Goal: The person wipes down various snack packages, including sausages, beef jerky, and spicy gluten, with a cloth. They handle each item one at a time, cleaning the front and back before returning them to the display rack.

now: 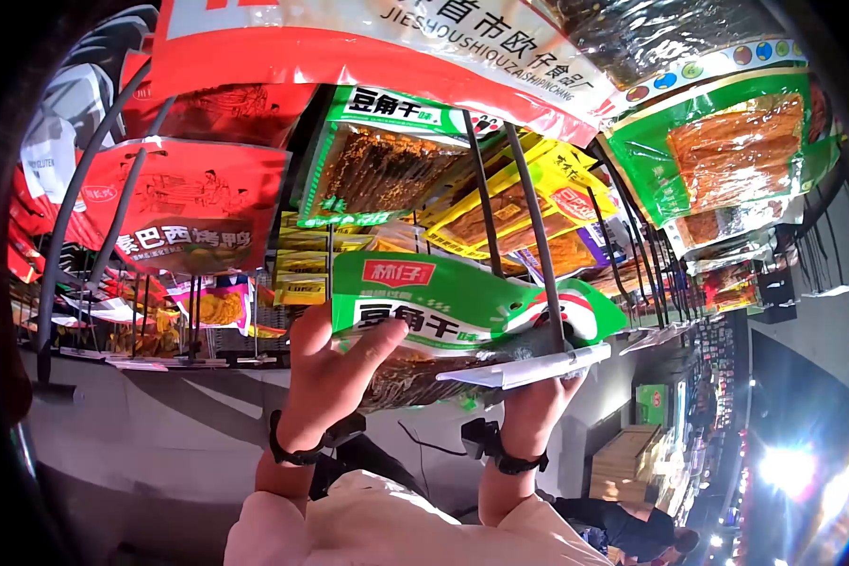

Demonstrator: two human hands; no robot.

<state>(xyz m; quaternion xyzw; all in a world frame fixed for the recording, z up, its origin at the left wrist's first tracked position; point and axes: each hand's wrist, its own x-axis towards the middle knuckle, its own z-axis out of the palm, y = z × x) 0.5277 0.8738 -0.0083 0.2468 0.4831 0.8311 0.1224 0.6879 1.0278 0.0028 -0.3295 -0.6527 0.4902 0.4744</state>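
Note:
A green and white snack packet (406, 292) with dark contents hangs at the end of a black display hook (545, 255). At its left side, my left hand (335, 373) grips it, thumb across the front. My right hand (535, 410) is at the packet's lower right, mostly behind a white label holder (528, 368); its fingers are largely hidden, so what it holds does not show. A similar green packet (387, 165) hangs further back, with yellow packets (509, 203) to its right.
Red packets (193, 203) hang at the left, and a large red and white packet (368, 47) overhangs the top. Another green packet (726, 141) is at the upper right. Several black hooks stick out toward me. A person in dark clothes (632, 528) is at the lower right.

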